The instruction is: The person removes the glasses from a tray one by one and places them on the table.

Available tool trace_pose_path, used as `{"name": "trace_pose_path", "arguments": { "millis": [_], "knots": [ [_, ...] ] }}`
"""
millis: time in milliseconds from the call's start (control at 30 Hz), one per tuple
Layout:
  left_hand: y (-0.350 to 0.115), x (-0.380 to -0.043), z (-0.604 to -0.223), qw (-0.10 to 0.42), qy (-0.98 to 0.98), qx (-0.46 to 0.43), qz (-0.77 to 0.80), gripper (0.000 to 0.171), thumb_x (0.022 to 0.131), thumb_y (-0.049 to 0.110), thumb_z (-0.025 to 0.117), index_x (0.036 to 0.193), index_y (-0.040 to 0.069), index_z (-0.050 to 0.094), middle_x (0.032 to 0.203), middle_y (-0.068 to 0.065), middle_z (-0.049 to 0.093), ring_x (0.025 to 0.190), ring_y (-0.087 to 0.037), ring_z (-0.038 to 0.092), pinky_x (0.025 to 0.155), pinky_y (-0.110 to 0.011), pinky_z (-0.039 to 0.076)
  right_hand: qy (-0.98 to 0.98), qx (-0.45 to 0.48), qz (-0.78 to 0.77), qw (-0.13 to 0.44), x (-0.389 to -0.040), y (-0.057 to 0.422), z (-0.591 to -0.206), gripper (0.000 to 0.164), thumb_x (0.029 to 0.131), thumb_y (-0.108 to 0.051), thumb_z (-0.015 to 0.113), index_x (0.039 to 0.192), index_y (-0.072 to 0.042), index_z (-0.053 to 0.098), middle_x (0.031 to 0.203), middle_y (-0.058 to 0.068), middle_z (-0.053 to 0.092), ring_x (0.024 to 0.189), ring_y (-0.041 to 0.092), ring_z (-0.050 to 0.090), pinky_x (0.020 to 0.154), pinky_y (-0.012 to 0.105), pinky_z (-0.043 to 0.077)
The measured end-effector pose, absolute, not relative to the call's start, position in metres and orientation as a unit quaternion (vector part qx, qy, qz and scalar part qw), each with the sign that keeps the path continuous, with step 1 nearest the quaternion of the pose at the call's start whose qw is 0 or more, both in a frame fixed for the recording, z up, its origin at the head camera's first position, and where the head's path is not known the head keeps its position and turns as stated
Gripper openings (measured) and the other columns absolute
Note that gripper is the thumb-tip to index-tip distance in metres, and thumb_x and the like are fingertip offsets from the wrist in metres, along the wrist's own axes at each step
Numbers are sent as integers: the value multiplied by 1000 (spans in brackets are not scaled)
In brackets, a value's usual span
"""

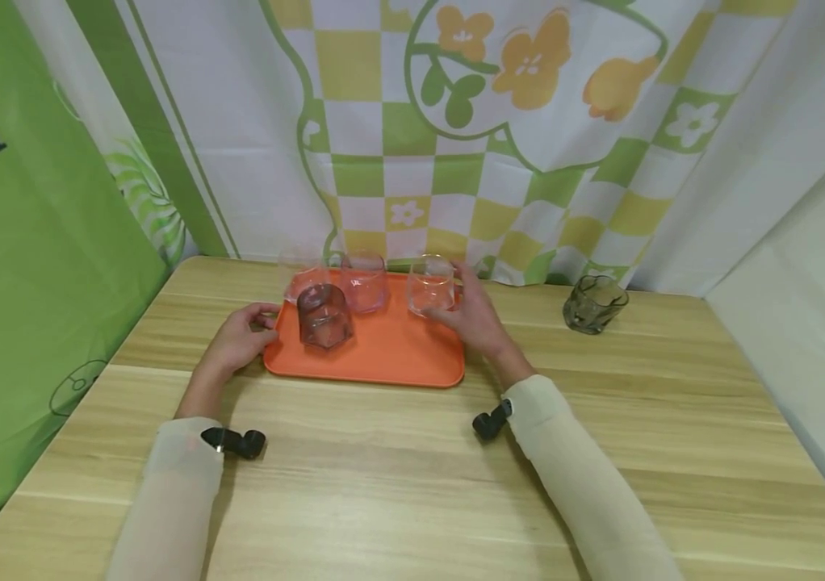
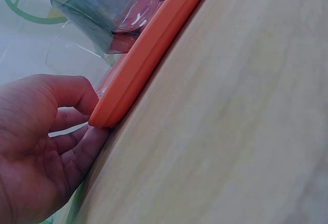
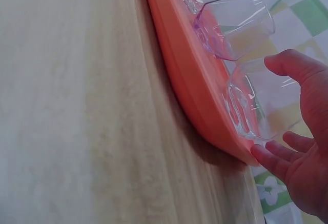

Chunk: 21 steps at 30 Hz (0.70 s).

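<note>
Fingers (image 2: pixel 82 149) of left hand (image 1: pixel 236 337) bent, left rim of orange rectangular tray (image 1: pixel 398 347) pinched. Right hand (image 1: pixel 476 316) spread wide around rounded clear glass tumbler (image 1: pixel 430 282), set at tray's right end; contact with glass cannot be told. Pink-tinted tumbler (image 1: pixel 364 284) placed nearer tray's middle, along rear. Smoky dark tumbler (image 1: pixel 325 319) set at left, in front of second clear tumbler (image 1: pixel 302 276). Tray carried by wood-grain tabletop (image 1: pixel 354 484); grey-green wavy glass (image 1: pixel 596 305) stood well apart, to right.
</note>
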<state>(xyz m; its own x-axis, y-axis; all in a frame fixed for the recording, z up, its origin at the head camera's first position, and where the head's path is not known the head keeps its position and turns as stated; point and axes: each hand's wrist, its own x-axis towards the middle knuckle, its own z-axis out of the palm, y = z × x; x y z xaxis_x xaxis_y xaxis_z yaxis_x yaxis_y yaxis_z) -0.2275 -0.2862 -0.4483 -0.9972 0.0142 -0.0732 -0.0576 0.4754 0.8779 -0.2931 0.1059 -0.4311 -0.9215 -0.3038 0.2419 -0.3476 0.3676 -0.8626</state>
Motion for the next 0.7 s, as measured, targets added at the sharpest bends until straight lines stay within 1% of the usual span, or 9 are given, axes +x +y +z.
{"name": "trace_pose_path", "arguments": {
  "millis": [167, 300, 400, 533, 700],
  "knots": [
    [-287, -227, -449, 36, 858, -12, 513, 51, 95, -1, 60, 144, -9, 48, 116, -25, 55, 89, -22, 57, 68, -23, 53, -814, 218, 538, 26, -295, 100, -430, 90, 84, -9, 86, 154, 1, 30, 145, 25, 47, 125, 36, 54, 102, 51, 46],
    [-287, -226, -448, 39, 858, -17, 511, 52, 95, -1, 60, 144, -8, 48, 117, -25, 55, 91, -23, 57, 69, -23, 53, -826, 210, 523, 20, -298, 98, -431, 91, 84, -11, 86, 155, -1, 29, 146, 25, 49, 131, 35, 50, 109, 49, 40],
    [-286, -226, -448, 41, 860, -19, 508, 52, 95, -1, 60, 145, -8, 48, 118, -26, 55, 93, -25, 58, 69, -24, 53, -840, 196, 506, 14, -299, 98, -432, 94, 85, -14, 86, 155, -3, 26, 147, 26, 47, 135, 36, 47, 111, 49, 37],
    [-285, -226, -447, 43, 861, -20, 506, 52, 95, 0, 61, 146, -7, 48, 119, -26, 55, 95, -28, 58, 70, -24, 53, -847, 192, 495, 9, -302, 98, -434, 94, 86, -14, 84, 155, -2, 21, 147, 30, 45, 133, 40, 48, 110, 50, 38],
    [-286, -226, -447, 36, 859, -11, 511, 52, 94, -1, 61, 144, -9, 48, 115, -24, 55, 89, -22, 57, 68, -23, 52, -842, 205, 499, 8, -303, 97, -433, 90, 88, -11, 82, 152, -1, 20, 143, 31, 46, 127, 43, 52, 107, 51, 40]
  ]
}}
